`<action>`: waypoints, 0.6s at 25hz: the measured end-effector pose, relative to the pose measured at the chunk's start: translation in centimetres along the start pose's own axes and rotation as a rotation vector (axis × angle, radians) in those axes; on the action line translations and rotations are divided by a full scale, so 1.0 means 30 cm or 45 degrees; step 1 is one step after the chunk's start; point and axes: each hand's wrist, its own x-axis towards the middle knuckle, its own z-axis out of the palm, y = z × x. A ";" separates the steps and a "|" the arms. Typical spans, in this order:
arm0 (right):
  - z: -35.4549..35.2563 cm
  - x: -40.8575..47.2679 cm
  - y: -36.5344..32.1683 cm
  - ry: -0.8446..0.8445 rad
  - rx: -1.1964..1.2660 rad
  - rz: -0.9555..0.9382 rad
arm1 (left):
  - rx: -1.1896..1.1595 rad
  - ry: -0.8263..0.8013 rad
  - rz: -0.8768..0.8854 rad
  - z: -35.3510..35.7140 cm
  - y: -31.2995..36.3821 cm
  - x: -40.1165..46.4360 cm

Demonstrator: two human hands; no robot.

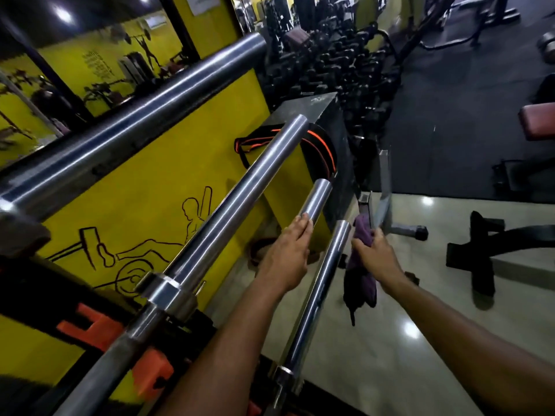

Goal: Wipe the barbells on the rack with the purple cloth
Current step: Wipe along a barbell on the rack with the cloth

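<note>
From the head camera, several chrome barbells are being seen lying stacked on the rack, their sleeves pointing away toward a yellow wall [144, 187]. The third barbell [318, 199] is being steadied by the left hand [288, 253], whose fingers are being laid almost straight over it just behind its free end. The purple cloth [362, 265] is being gripped in the curled fingers of the right hand [375, 253], just beside the far end of the lowest barbell [327, 274]; whether the cloth is touching that bar cannot be told. A long tail of cloth is being left hanging below the hand.

A risk is being judged here: the hanging tail could be caught on a sleeve end or collar, and the cloth could be pulled out of the grip. The steadied bar could also be rolled on its supports by the flat hand, since it is not being clasped.

A paper notice [199, 3] is being shown high on the wall, but its writing is too blurred to be read; no brand names are being made out.
</note>
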 end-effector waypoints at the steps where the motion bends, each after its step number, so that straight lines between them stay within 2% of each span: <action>1: 0.016 0.031 0.014 0.020 -0.006 -0.032 | -0.008 0.004 -0.003 0.004 0.000 -0.001; 3: 0.059 0.101 0.024 0.052 -0.047 -0.147 | -0.039 0.012 -0.013 0.003 0.000 0.002; 6: 0.142 0.183 0.026 -0.016 -0.301 -0.344 | -0.071 0.023 0.002 -0.015 0.009 -0.003; 9: 0.202 0.278 0.082 -0.093 -1.100 -0.533 | -0.110 0.031 -0.005 -0.023 0.011 -0.002; 10: 0.199 0.309 0.098 -0.108 -1.237 -0.583 | -0.124 0.028 -0.005 -0.022 0.010 -0.001; 11: 0.191 0.332 0.105 -0.143 -1.243 -0.589 | -0.134 0.019 -0.003 -0.022 0.008 -0.002; 15: 0.170 0.369 0.139 -0.322 -0.950 -0.491 | -0.170 0.027 -0.010 -0.027 0.007 0.000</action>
